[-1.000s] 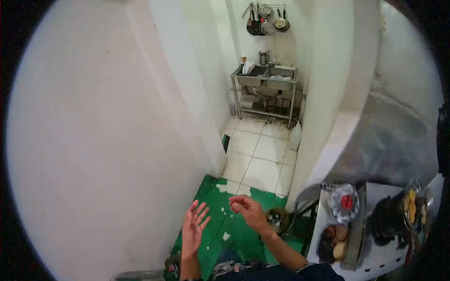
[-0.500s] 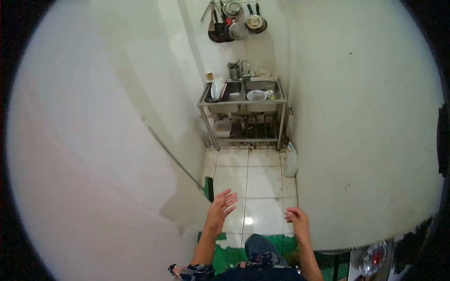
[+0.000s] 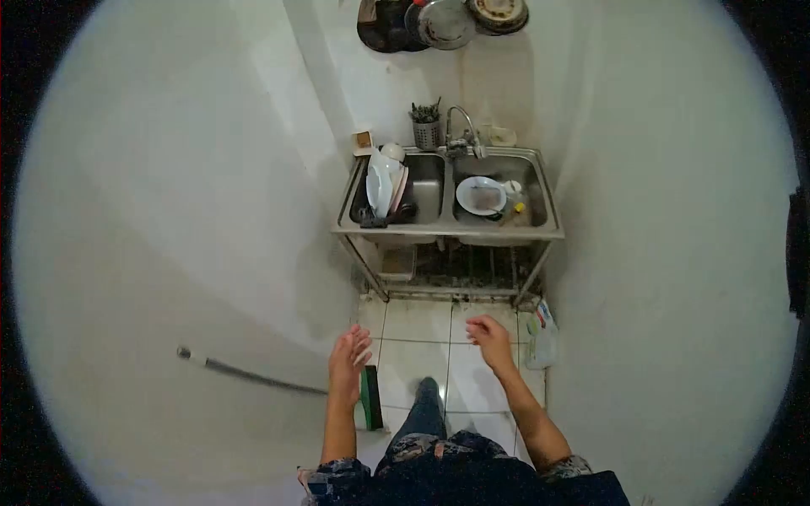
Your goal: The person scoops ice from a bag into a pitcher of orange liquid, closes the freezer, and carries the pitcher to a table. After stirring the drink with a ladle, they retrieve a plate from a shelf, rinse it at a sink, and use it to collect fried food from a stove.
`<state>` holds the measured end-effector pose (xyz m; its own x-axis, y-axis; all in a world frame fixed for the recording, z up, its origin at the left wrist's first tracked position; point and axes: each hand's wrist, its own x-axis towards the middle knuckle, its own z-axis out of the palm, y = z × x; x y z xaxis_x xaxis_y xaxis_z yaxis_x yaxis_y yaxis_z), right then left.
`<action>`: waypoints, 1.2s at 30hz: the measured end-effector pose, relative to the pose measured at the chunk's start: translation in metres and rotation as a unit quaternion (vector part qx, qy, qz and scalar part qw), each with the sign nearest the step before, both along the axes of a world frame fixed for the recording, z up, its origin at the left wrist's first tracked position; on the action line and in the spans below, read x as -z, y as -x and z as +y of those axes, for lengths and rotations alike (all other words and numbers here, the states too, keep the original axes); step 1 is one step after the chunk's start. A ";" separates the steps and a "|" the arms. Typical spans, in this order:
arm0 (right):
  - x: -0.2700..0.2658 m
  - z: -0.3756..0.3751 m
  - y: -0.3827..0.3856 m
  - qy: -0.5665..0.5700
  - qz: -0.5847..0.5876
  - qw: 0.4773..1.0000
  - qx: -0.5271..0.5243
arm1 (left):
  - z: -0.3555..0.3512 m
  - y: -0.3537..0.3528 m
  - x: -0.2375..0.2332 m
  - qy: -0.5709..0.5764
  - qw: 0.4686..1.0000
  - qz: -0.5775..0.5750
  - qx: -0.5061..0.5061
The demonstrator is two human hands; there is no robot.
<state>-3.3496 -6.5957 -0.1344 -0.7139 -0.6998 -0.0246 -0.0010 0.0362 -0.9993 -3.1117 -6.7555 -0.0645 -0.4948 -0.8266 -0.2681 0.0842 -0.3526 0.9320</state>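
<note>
My left hand [image 3: 349, 361] is raised over the floor with its fingers apart and nothing in it, close to a green and black broom head [image 3: 369, 398]. To the right, my right hand [image 3: 489, 341] hangs over the tiles, fingers loosely bent and apart, also holding nothing. In front of both hands stands a metal double sink [image 3: 448, 229]. Its right basin contains a white plate [image 3: 481, 195], a small white item and something yellow. White dishes [image 3: 382, 187] stand on edge in the left basin.
A tap [image 3: 460, 135] and a utensil holder [image 3: 427, 133] are at the sink's back. Pans [image 3: 445, 24] hang above. A white bottle [image 3: 541, 339] stands by the right wall. A grey pole [image 3: 261, 378] reaches left from the broom. Walls flank both sides.
The sink is nearer and larger in view. Both hands have shifted left and up in the picture. The green floor patch has left view, and a leg now shows stepping forward.
</note>
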 end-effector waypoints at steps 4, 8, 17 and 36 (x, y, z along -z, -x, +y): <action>0.021 -0.160 0.074 0.012 -0.015 1.000 -0.017 | -0.128 0.097 0.008 0.037 0.999 -0.021 0.001; 0.024 -0.287 0.146 -0.035 -0.032 0.999 0.000 | -0.239 0.218 0.023 0.088 0.994 -0.057 0.016; 0.063 -0.462 0.236 -0.030 0.024 0.999 -0.013 | -0.371 0.371 0.090 0.369 0.891 -0.262 -0.044; 0.042 -0.511 0.267 -0.072 -0.059 0.995 -0.017 | -0.408 0.383 0.061 0.335 0.859 -0.378 -0.083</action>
<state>-3.6163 -7.1064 -0.1765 -0.6754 -0.7071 -0.2093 0.1129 0.1813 -0.9769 -3.4950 -7.1639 -0.1256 -0.2491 -0.9629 0.1035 -0.6373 0.2434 0.7312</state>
